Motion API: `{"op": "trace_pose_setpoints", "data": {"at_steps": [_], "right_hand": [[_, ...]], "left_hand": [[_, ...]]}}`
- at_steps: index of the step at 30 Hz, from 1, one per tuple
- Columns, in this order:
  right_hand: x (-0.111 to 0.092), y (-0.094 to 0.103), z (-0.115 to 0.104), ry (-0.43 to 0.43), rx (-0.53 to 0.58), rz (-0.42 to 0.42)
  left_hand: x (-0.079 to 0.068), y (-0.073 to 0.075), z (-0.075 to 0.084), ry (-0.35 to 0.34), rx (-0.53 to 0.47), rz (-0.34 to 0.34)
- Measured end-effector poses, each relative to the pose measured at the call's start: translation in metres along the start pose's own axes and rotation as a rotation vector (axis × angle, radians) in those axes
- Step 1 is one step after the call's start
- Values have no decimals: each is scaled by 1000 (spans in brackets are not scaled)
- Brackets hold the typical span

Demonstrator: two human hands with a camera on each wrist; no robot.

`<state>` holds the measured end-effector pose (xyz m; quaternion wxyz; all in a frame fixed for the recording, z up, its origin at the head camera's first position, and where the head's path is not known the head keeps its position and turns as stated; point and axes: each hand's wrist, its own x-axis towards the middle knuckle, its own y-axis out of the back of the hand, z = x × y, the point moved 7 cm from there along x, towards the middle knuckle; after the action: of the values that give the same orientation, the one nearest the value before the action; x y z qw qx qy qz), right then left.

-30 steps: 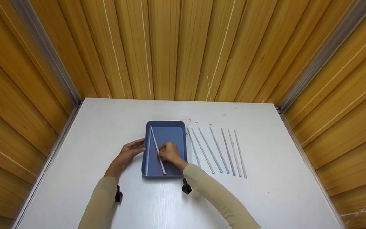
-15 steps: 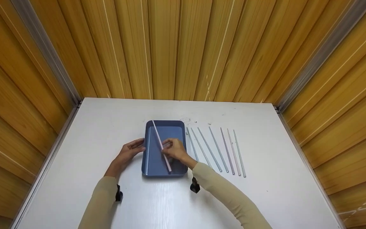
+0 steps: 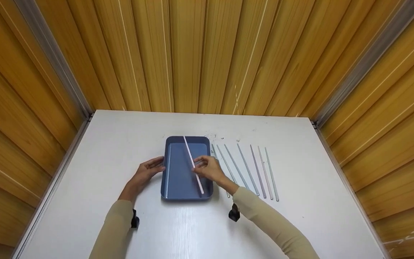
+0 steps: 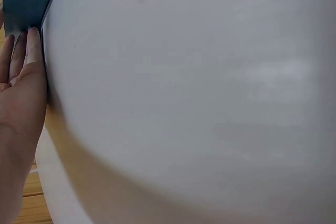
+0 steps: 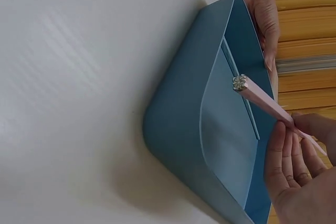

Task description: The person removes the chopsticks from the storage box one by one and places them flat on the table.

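My right hand [image 3: 210,169] pinches a pink chopstick [image 3: 188,150] near its middle, over the right half of a blue rectangular tray [image 3: 187,198]. In the right wrist view, the thick end of this chopstick shows a silvery patterned tip, raised above the tray floor. Another chopstick [image 5: 229,56], bluish, lies inside along the tray's left wall. My left hand [image 3: 146,174] rests against the outside of that wall with fingers extended; the left wrist view shows the fingertips touching the tray.
Right of the tray, several chopsticks in pale blue, purple [image 3: 257,171] and pinkish tones lie spread on the white table [image 3: 318,223]. My right hand and forearm cover parts of the nearest ones. Wood-patterned walls [image 3: 185,54] enclose the table's back and sides.
My right hand has lifted the pink chopstick from the tray floor and carried it rightward across the tray. The left hand and the tray have stayed in place.
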<state>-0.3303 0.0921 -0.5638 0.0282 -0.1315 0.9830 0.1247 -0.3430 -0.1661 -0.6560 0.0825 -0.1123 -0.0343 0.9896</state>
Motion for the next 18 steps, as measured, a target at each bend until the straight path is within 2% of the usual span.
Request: {"op": "trace_pose_setpoints", "data": {"at_steps": [7,12,18], "right_hand": [[-12,24,4,25,-27,38],[-21,45,8,9,0,61],[-27,73,21,-10,23,90]], "left_hand": [[0,-1,3,-14,-20,-24],[0,-2,2,-26,-42,-41],[-1,-2,1,-8,-21,-22]]}}
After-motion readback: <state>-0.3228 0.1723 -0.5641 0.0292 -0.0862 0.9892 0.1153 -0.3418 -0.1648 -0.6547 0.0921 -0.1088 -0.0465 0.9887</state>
